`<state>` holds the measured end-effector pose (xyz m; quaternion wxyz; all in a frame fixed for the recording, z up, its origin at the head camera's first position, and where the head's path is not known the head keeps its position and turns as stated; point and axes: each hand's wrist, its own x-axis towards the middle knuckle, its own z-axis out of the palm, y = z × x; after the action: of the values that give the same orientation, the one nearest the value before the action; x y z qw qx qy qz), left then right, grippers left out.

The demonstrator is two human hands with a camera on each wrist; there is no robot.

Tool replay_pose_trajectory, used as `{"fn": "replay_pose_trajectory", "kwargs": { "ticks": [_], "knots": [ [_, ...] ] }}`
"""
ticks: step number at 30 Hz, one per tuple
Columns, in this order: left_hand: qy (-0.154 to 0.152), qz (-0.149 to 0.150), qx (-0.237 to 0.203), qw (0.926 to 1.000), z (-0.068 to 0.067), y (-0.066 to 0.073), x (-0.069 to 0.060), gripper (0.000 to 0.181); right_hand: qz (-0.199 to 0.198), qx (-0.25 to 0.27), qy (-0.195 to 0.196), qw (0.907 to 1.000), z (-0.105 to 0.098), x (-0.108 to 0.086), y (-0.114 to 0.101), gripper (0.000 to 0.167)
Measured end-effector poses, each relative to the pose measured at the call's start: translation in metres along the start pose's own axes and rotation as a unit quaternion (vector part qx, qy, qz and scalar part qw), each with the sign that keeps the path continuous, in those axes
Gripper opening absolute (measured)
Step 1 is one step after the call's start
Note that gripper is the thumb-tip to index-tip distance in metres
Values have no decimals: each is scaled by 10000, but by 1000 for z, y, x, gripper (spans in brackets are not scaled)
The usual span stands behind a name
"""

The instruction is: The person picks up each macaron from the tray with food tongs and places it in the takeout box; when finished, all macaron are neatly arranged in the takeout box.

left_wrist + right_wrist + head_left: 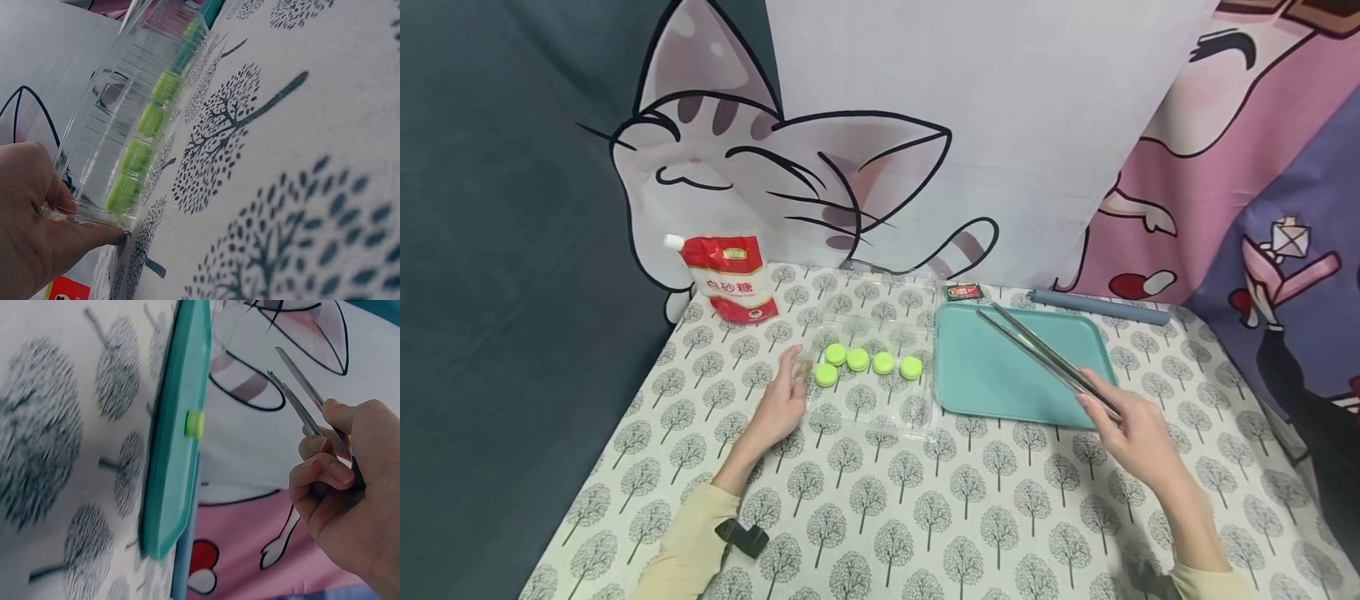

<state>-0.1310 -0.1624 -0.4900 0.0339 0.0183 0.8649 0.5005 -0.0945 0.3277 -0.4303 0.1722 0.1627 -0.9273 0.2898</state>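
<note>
Metal calls for a gentle squeeze

The teal rectangular plastic tray lies right of the open clear plastic box. Slim silver metal tongs, gripped by the right hand, hang parted over it. Left hand pinches the box's left wall; best kept steady. Centre the tips on the tray's lone lime-green round disc, which looks crumbly; five matching discs sit boxed.

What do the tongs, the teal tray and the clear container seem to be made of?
Tongs: probably metal, smooth and shiny; their grey surface catches bright reflections. Tray: likely hard plastic, satin, from its even colour and rounded corners; coated metal remains possible. Container: apparently thin, glossy clear plastic; green rounds show through it, and bright streaks cross it.
</note>
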Motion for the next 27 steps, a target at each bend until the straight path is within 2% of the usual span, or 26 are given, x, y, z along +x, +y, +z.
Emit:
{"fn": "replay_pose_trajectory", "kwargs": {
  "ticks": [10, 27],
  "knots": [
    [-64, -48, -84, 9999, 0, 1, 0, 62, 481, -427, 9, 9979, -15, -21, 22, 47],
    [-72, -69, -106, 9999, 1, 1, -1, 63, 990, -806, -177, 9917, -7, -32, 34, 46]
  ]
}}
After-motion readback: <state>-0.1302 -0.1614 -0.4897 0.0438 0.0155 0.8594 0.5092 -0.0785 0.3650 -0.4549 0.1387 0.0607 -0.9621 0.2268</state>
